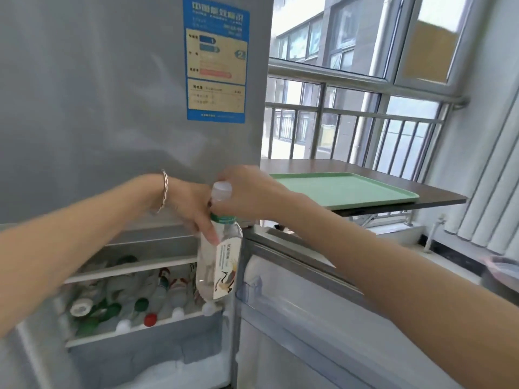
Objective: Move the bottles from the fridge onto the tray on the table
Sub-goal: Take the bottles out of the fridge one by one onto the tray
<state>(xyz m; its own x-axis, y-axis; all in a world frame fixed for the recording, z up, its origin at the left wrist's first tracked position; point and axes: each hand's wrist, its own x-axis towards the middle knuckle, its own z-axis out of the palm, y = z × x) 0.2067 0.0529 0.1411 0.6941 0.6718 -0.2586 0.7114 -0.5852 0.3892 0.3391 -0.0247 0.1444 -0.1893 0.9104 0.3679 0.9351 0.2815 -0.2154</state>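
Gripping one clear bottle (219, 259) between them, both hands meet just in front of the open fridge (134, 290), the landmark for everything here. The left hand (193, 209) wraps the bottle's shoulder, fingers pressed down onto the label, while the right hand (247, 192) closes over the white cap; my read is a handover, since the right arm sits nearer the green tray (342, 189) waiting bare on the desk (438, 192) to the right of the fridge and beyond its open door (309, 318). The bottle hangs upright, its base level with the fridge shelf and clear of it. Plenty more bottles (126, 307) lie jumbled on that shelf inside the fridge, caps pointing outward, so the job looks barely begun. A bracelet (164, 189) rides the left wrist.
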